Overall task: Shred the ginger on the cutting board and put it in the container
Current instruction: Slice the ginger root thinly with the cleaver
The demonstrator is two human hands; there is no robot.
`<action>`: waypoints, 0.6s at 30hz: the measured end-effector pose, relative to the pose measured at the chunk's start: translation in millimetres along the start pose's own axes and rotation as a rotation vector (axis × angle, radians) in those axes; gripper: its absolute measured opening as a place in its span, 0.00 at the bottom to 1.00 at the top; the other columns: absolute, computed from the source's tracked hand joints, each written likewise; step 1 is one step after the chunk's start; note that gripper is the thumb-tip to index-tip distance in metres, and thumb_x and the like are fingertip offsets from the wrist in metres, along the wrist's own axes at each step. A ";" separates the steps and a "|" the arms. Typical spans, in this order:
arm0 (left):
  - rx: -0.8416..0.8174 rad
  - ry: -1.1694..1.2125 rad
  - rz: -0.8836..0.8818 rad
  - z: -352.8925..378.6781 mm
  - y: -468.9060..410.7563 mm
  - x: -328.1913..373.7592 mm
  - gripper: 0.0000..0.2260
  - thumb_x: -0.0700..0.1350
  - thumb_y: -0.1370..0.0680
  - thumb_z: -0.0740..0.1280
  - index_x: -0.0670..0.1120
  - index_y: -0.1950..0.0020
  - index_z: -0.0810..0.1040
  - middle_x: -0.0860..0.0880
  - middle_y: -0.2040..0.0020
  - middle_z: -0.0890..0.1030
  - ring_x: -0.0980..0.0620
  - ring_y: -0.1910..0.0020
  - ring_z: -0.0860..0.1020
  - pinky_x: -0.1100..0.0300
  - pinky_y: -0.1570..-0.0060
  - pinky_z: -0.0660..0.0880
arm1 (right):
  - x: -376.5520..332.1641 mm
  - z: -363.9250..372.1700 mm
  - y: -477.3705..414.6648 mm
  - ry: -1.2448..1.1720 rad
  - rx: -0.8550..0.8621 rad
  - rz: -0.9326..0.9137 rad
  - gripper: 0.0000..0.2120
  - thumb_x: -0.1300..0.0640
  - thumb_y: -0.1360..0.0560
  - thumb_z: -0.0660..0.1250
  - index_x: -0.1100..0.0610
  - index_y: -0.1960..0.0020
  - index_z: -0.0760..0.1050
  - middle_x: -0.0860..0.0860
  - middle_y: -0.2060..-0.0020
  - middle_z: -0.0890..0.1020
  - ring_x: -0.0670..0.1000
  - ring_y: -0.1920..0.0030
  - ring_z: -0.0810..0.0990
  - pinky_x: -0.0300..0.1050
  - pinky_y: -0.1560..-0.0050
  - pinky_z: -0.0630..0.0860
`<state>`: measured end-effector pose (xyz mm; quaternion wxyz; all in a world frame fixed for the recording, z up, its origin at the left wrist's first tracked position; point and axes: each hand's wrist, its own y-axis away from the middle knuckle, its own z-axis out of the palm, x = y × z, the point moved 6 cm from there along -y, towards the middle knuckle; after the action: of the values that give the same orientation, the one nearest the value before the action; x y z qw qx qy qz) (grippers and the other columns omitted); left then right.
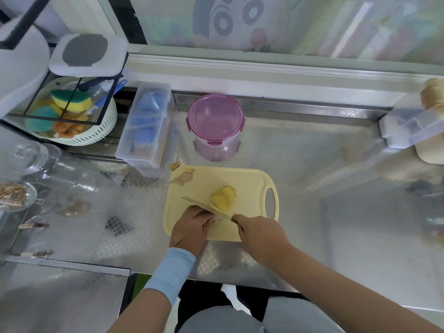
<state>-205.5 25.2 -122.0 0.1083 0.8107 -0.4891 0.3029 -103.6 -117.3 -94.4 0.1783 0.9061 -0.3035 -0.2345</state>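
R hand (259,234), knife (207,205), board (247,186), steel counter (302,164), window (312,25)

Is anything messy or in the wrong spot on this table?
A little. Ginger scraps lie at the cutting board's far left corner, partly over its edge, and one yellow bit lies off the board on the counter. The left hand also wears a plaster near the wrist.

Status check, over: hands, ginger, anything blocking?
Right hand grips knife, blade across ginger on cutting board. Left hand curled beside blade; hold on ginger unclear. Pink container behind board, lid on.
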 end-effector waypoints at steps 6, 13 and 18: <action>0.001 -0.019 0.000 -1.0 -2.0 0.4 0.13 0.49 0.25 0.62 0.46 0.57 0.85 0.49 0.54 0.83 0.54 0.51 0.72 0.70 0.52 0.66 | 4.2 -2.0 4.7 0.023 0.009 0.005 0.15 0.56 0.16 0.51 0.49 0.34 0.71 0.49 0.69 0.69 0.57 0.68 0.72 0.46 0.71 0.63; -0.008 -0.030 -0.017 0.9 -1.6 -1.7 0.12 0.50 0.25 0.63 0.46 0.57 0.85 0.49 0.55 0.82 0.54 0.51 0.72 0.70 0.52 0.65 | 5.4 -0.4 7.7 -0.009 0.002 0.025 0.13 0.60 0.18 0.54 0.50 0.38 0.72 0.50 0.69 0.72 0.55 0.70 0.71 0.45 0.72 0.65; -0.015 -0.033 -0.041 3.8 -2.0 -5.3 0.13 0.51 0.26 0.62 0.47 0.57 0.85 0.50 0.55 0.82 0.54 0.51 0.73 0.67 0.55 0.68 | 4.4 0.5 8.1 -0.010 -0.017 0.035 0.13 0.61 0.18 0.55 0.50 0.38 0.71 0.50 0.68 0.71 0.54 0.71 0.70 0.45 0.74 0.63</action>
<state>-204.1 28.2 -128.0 0.1127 0.8247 -0.4762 0.2834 -104.5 -126.3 -92.5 0.1888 0.8979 -0.3182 -0.2383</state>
